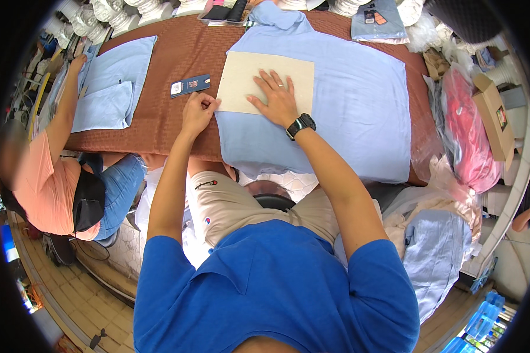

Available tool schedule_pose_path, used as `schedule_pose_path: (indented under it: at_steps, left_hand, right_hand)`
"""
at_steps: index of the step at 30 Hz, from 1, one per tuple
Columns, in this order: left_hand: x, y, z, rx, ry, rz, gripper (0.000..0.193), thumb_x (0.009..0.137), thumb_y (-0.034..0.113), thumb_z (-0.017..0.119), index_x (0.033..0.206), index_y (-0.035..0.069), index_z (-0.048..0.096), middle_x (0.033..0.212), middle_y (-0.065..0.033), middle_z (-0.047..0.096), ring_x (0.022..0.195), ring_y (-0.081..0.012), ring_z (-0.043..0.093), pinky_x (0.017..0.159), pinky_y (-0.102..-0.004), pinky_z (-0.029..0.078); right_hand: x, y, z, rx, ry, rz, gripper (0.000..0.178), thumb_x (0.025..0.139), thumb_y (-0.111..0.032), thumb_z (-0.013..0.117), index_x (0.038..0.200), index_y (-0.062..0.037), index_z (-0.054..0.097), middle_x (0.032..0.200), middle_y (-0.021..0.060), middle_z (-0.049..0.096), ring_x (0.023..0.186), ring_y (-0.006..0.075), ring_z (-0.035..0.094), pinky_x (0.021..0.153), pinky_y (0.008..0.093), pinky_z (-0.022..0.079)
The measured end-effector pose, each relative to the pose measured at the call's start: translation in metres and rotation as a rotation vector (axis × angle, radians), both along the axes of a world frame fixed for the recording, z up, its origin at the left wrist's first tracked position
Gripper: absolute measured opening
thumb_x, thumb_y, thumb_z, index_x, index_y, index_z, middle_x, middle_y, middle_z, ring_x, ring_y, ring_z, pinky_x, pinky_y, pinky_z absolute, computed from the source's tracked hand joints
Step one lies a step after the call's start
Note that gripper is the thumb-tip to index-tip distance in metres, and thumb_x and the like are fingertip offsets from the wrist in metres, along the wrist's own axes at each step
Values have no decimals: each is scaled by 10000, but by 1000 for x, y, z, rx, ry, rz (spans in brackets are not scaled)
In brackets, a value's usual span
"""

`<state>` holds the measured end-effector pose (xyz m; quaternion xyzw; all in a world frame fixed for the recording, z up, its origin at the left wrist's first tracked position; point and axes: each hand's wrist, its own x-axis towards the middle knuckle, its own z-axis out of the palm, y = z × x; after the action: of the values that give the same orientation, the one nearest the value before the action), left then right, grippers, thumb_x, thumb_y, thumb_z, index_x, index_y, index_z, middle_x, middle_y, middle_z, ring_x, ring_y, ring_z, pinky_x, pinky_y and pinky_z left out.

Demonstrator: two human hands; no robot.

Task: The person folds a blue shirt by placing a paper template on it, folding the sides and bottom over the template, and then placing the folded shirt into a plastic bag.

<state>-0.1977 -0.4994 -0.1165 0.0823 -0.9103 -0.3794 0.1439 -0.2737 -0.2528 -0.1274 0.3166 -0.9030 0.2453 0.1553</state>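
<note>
So the person in the blue polo was sitting at a table covered in a rust-brown textured cloth (pixel 176 65), with a big light-blue cotton shirt (pixel 359 100) spread flat across the centre and right of the frame. On top of the shirt, just above centre, sat a beige rectangular cardboard sheet (pixel 244 73).

The right hand (pixel 275 97) was lying flat on the cardboard, fingers spread wide, palm down, holding nothing, just pressing. It had a black wristwatch (pixel 301 125) on the wrist and a ring on one finger. The left hand (pixel 198 112) was at the lower left corner of the cardboard, fingers curled in narrow and pinching at the edge there; couldn't tell whether it had the card or the shirt fabric in the pinch.

Just left of the cardboard, a small dark-blue rectangular hang tag (pixel 189 85) lay on the cloth, near the left hand but not touching it.

Upper left of the frame, another person in an orange top reached out a hand (pixel 76 63) onto a second light-blue folded shirt (pixel 113 82). Far right, a pink garment in a clear plastic bag (pixel 468 132) sat beside a brown cardboard box (pixel 493 115).
</note>
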Motion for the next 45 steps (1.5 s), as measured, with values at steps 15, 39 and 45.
schedule_pose_path:
  at_steps: [15, 39, 45]
  left_hand:
    - [0, -3, -2, 55, -4, -13, 248, 830, 277, 769, 799, 38, 709, 810, -57, 598, 722, -178, 599, 704, -322, 500]
    - [0, -4, -2, 59, -26, -10, 250, 826, 278, 766, 784, 40, 703, 827, -56, 595, 744, -186, 599, 718, -332, 494]
    - [1, -1, 0, 42, -16, -3, 250, 824, 260, 765, 755, 34, 683, 811, -67, 597, 740, -201, 597, 721, -344, 495]
  right_hand:
    - [-17, 10, 6, 99, -125, 74, 487, 920, -439, 584, 1361, -232, 584, 1538, 2, 419, 1425, 246, 351, 1147, 577, 221]
    - [-13, 12, -4, 81, -95, 89, 509, 960, -440, 532, 1421, -225, 511, 1578, 8, 352, 1467, 254, 277, 1167, 586, 150]
    - [-13, 12, -4, 74, -94, 90, 509, 961, -443, 530, 1421, -228, 510, 1579, 9, 351, 1468, 253, 274, 1169, 581, 147]
